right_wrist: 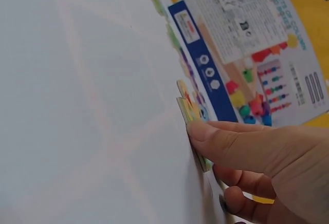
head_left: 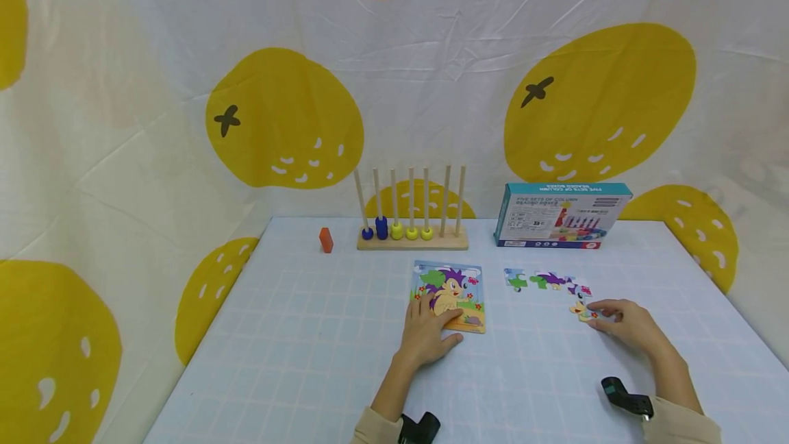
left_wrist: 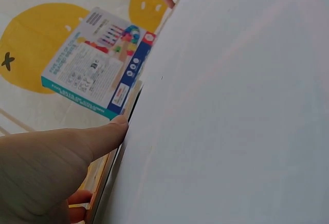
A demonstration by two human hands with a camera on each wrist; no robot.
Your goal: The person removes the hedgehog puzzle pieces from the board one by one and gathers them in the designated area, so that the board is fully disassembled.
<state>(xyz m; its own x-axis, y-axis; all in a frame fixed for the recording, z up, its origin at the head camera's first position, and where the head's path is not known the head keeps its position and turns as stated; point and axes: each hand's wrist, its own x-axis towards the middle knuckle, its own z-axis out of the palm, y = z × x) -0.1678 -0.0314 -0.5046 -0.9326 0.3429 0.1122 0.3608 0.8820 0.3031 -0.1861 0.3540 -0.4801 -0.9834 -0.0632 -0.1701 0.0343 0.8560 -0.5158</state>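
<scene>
My left hand (head_left: 424, 336) rests with extended fingers on the lower left of a puzzle board (head_left: 471, 293) printed with a purple-spined hedgehog. In the left wrist view, the thumb (left_wrist: 110, 134) lies beside the board's edge. Over to the right, my right hand (head_left: 631, 326) pinches a puzzle piece (right_wrist: 186, 112) between thumb and fingers, low over the table. The thumb partly covers it, and it may be more than one piece stacked. Just left of those fingertips lies a loose yellow piece (head_left: 578, 308). Beyond it, several loose pieces (head_left: 550, 279) form a broken row.
Behind the board stands a wooden peg rack (head_left: 413, 244) with blue and yellow beads. A small orange block (head_left: 326, 240) is left of it. At the back right, a teal-edged box (head_left: 561, 216) stands on the white table (head_left: 296, 348), before a fruit-patterned cloth (head_left: 431, 101).
</scene>
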